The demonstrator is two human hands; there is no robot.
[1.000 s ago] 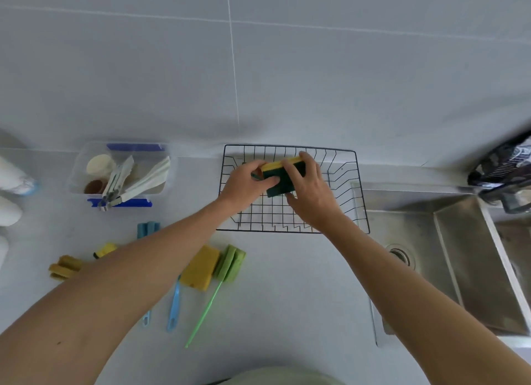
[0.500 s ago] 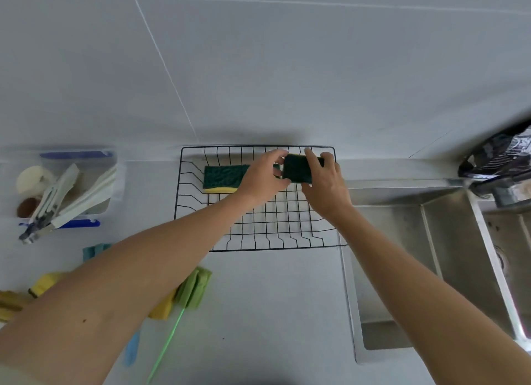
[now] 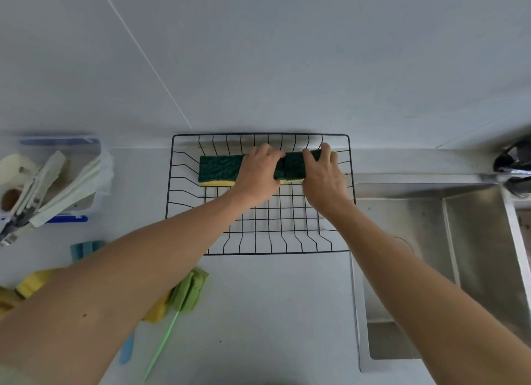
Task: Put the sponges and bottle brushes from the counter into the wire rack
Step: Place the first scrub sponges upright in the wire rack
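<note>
A black wire rack [image 3: 184, 189] sits on the white counter against the wall. One green-and-yellow sponge [image 3: 219, 170] lies flat at its back left. A second green-and-yellow sponge [image 3: 291, 166] rests beside it on the right, with my left hand [image 3: 260, 173] and my right hand [image 3: 323, 173] both gripping it. On the counter to the left, partly hidden by my left arm, lie a green bottle brush [image 3: 188, 292], a yellow sponge [image 3: 156, 310], a blue brush [image 3: 86, 248] and other yellow sponges [image 3: 30, 284].
A clear box with a blue lid [image 3: 71, 180] holding tongs and utensils stands at the far left. A steel sink [image 3: 431, 269] lies right of the rack, with a tap [image 3: 514, 166] at the back right. A tiled wall rises behind.
Both hands moved the second sponge from the air down onto the rack floor, right of the first sponge. The view shifted right, so the counter items slid left.
</note>
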